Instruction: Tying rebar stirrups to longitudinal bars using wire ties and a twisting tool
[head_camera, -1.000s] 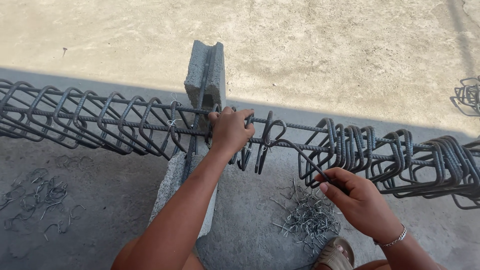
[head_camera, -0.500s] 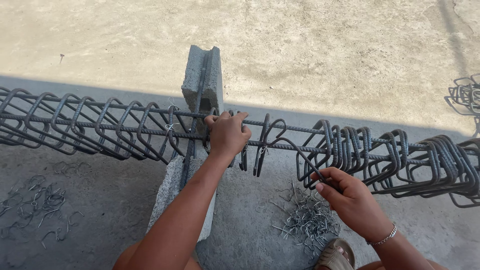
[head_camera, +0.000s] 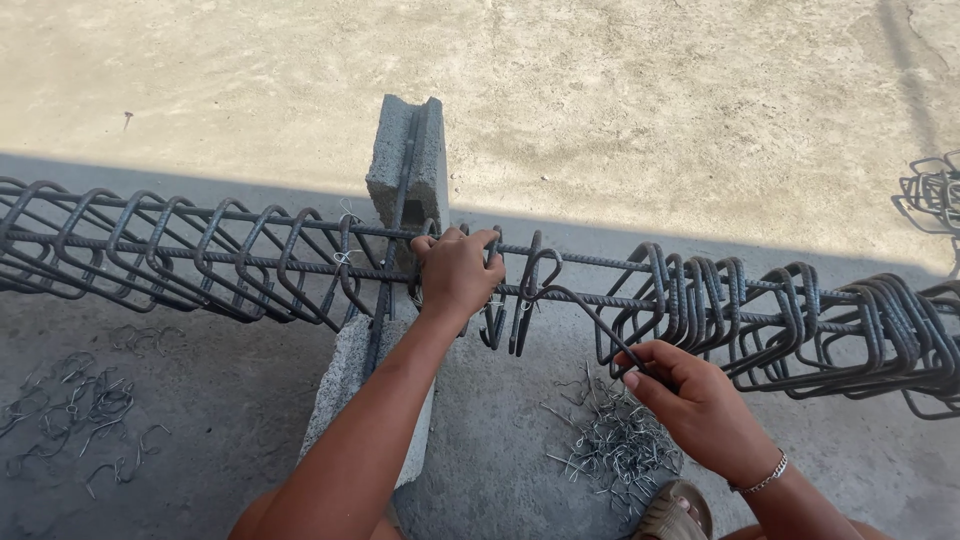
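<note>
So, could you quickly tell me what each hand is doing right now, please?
Left hand: closed around the rebar at a stirrup.
Right hand: closed, holding a hook tool.

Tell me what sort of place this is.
Probably an outdoor building site or rebar yard. A long rebar cage of steel stirrups rests across a concrete block on a bare concrete floor, loose tie wires lie scattered below, and sunlit sandy ground stretches beyond.

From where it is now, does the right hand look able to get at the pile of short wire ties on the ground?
Probably yes. The right hand is just above the wire ties with nothing between, but it is gripping a hooked tool and would need spare fingers.
</note>
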